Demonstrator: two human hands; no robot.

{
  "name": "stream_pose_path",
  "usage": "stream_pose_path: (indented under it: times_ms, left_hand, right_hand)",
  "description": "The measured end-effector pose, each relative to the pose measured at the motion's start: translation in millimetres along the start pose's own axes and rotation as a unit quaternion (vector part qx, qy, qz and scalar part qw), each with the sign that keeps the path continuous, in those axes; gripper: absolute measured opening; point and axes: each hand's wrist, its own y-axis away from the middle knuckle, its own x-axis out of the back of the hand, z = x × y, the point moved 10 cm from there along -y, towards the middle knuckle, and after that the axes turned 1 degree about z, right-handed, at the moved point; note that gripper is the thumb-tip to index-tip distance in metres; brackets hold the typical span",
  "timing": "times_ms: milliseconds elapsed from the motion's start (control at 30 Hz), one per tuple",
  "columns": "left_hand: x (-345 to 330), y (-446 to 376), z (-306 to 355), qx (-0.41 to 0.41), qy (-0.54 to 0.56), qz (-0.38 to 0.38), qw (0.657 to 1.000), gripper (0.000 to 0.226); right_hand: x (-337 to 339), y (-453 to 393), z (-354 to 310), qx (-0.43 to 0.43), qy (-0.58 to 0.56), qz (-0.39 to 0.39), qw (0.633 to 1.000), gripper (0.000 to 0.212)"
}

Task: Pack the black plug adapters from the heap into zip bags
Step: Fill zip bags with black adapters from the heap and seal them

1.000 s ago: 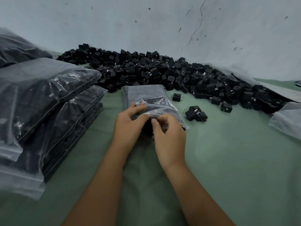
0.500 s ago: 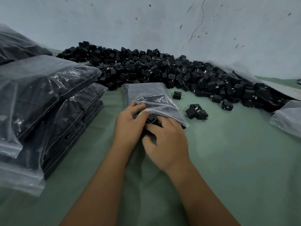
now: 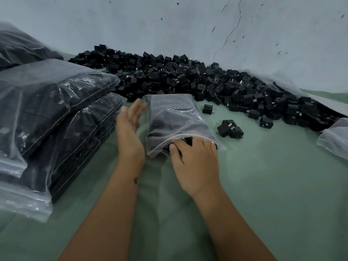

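Observation:
A clear zip bag (image 3: 173, 117) filled with black adapters lies flat on the green surface, its mouth facing me. My right hand (image 3: 195, 166) lies at that mouth, fingertips tucked under the plastic lip against the adapters inside. My left hand (image 3: 130, 132) hovers just left of the bag, palm turned toward it, fingers straight, holding nothing. Behind the bag a long heap of black plug adapters (image 3: 188, 78) runs along the wall. Three loose adapters (image 3: 228, 129) lie right of the bag, and a single one (image 3: 207, 109) sits nearer the heap.
Stacked filled zip bags (image 3: 49, 113) stand at the left, close to my left forearm. Another plastic bag (image 3: 335, 140) lies at the right edge. A cracked pale wall (image 3: 207, 25) closes off the back. Green cloth (image 3: 273, 185) covers the surface.
My left hand has lifted off the bag's mouth and swung out to the left, opening flat. My right hand slid its fingers into the bag's opening. The view shifted slightly.

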Motion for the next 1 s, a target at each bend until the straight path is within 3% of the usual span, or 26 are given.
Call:
stream_pose_path:
  times_ms: [67, 233, 367, 500, 600, 700, 867, 1000]
  left_hand:
    - [9, -7, -14, 0.069, 0.046, 0.04, 0.996, 0.055]
    - [-6, -10, -35, 0.155, 0.064, -0.003, 0.986, 0.065]
    - [-12, -9, -38, 0.17, 0.046, -0.017, 0.984, 0.065]
    - [-18, -7, -38, 0.174, 0.062, -0.031, 0.982, 0.063]
    - [-17, -6, -36, 0.162, 0.021, -0.029, 0.986, 0.058]
    - [-16, -7, -36, 0.157, 0.025, -0.028, 0.987, 0.057]
    - [-15, -7, -37, 0.159, 0.028, -0.027, 0.987, 0.056]
    - [-15, -6, -37, 0.156, 0.026, -0.023, 0.987, 0.054]
  right_hand:
    - [-5, -2, 0, -0.001, 0.001, -0.015, 1.0, 0.036]
    - [-5, -14, -6, 0.003, 0.003, -0.003, 1.0, 0.039]
    - [-4, -19, -11, 0.016, -0.011, 0.012, 1.0, 0.038]
    - [-27, -27, -11, 0.02, 0.043, -0.077, 0.996, 0.049]
    - [-33, -31, -13, 0.018, 0.043, -0.102, 0.994, 0.048]
    - [-34, -40, -8, -0.028, 0.02, -0.102, 0.994, 0.044]
    - [-30, -38, -8, -0.001, 0.034, -0.065, 0.997, 0.037]
    - [-33, -38, -8, -0.001, -0.009, -0.079, 0.997, 0.039]
